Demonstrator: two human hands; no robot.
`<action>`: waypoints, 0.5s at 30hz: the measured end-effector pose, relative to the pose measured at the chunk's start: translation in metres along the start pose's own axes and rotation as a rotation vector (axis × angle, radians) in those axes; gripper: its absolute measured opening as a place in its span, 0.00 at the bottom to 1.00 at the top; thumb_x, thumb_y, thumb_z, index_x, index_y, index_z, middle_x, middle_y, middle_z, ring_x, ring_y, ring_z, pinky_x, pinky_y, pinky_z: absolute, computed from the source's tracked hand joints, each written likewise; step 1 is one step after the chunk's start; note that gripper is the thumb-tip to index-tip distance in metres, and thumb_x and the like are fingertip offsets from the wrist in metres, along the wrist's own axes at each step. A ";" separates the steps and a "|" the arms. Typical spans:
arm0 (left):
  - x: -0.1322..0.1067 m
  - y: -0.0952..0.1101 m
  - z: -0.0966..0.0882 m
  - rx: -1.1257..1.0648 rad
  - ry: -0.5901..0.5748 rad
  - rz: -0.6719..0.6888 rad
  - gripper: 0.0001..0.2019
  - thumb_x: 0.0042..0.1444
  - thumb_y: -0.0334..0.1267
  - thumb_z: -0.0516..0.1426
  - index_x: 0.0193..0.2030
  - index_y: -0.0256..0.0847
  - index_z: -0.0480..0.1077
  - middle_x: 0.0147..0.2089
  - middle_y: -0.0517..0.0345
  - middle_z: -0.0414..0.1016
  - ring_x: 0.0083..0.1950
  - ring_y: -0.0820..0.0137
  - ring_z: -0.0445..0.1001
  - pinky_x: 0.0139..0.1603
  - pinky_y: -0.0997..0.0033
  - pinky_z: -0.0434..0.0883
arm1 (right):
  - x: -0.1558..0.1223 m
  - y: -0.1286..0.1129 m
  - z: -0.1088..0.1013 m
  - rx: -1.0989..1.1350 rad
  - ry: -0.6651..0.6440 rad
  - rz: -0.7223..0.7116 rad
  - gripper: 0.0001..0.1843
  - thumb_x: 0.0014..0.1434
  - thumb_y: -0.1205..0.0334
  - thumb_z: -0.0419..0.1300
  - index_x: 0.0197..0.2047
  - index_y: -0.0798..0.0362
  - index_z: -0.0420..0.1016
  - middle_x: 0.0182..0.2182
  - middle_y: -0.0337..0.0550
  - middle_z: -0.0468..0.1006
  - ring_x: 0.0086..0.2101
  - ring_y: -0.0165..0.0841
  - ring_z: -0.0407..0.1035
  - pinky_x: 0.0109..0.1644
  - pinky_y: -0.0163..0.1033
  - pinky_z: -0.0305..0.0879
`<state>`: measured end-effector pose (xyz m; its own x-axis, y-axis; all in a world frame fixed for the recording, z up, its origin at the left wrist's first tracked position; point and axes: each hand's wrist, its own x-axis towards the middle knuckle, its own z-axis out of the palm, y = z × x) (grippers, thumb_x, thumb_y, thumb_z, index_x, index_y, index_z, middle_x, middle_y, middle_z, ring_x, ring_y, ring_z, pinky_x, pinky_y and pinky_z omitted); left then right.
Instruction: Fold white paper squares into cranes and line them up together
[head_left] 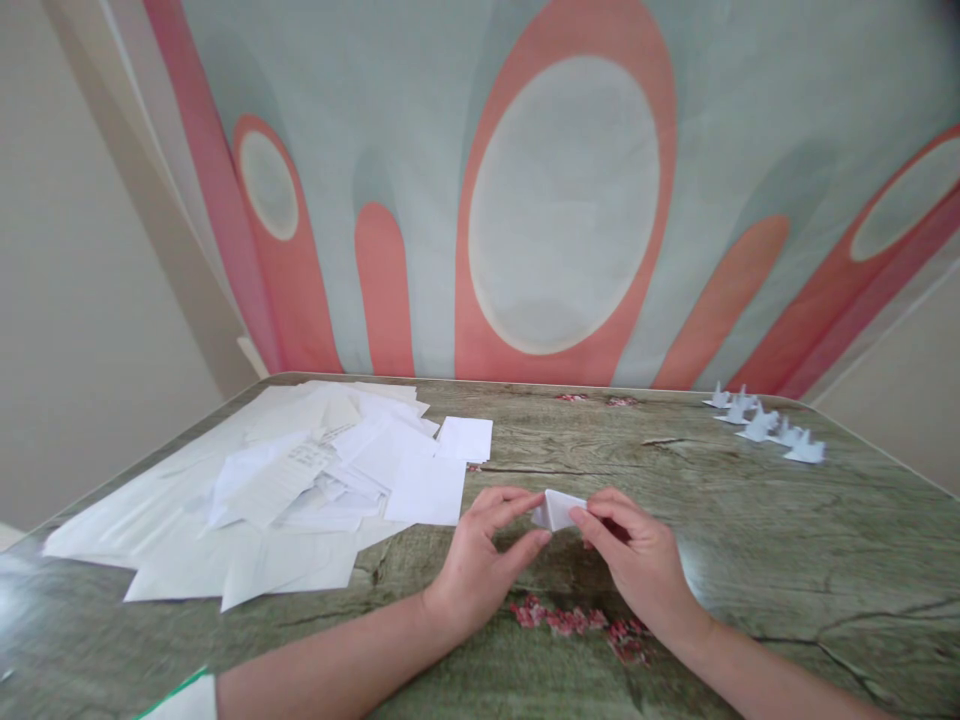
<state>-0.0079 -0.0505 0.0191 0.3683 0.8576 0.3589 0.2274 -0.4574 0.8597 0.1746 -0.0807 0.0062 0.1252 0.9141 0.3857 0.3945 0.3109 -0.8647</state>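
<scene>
A small piece of folded white paper (564, 510) is held just above the table near its middle, with a crease and angled flaps showing. My right hand (637, 550) pinches its right side between thumb and fingers. At the paper's left side, my left hand (484, 550) grips it by the fingertips, index finger at the top edge and thumb at the bottom. The other fingers of my right hand are partly hidden behind the paper and thumb.
A wide heap of loose white sheets (292, 560), some with writing, covers the table's left. Small square papers (465, 438) lie at the heap's right edge. Several folded paper cranes (761, 424) stand at the far right. The wood-patterned table (600, 450) meets a patterned backdrop (435, 300).
</scene>
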 end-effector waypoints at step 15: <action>0.001 0.007 0.003 -0.201 0.074 -0.311 0.06 0.47 0.35 0.61 0.33 0.37 0.77 0.36 0.55 0.78 0.40 0.65 0.74 0.45 0.70 0.68 | -0.005 -0.003 0.002 -0.126 -0.026 -0.289 0.07 0.58 0.67 0.57 0.36 0.51 0.77 0.28 0.40 0.70 0.29 0.29 0.66 0.32 0.34 0.63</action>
<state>-0.0031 -0.0537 0.0240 0.2413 0.9664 0.0886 0.1341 -0.1236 0.9832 0.1712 -0.0855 0.0067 -0.0313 0.7991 0.6003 0.5202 0.5259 -0.6729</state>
